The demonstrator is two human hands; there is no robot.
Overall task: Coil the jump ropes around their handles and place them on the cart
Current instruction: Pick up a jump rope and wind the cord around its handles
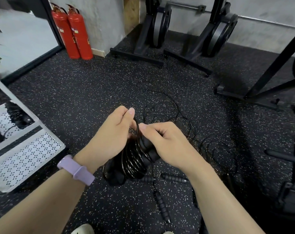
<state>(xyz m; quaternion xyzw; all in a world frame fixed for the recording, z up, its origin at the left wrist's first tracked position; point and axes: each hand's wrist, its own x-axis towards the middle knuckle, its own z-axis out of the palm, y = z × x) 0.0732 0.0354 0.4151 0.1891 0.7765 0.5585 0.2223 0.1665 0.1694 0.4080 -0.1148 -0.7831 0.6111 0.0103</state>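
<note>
Progress: partway. Your right hand (167, 142) grips the handles (147, 150) at frame centre, black rope (133, 159) already wound round them in several loops; your left hand (114, 132) pinches the next loop just above. White cart (27, 147), left edge, appears to hold coiled ropes already. Uncoiled ropes (217, 147) and loose handles (162, 206) lie on the floor (86, 92) below and right of centre, untouched. Black racks (270, 78) stand upper right; nothing blocks the cart.

The speckled black floor (79, 92) carries loose rope loops (168, 105), 3 foam handles (162, 206) and 2 fire extinguishers (72, 32).
</note>
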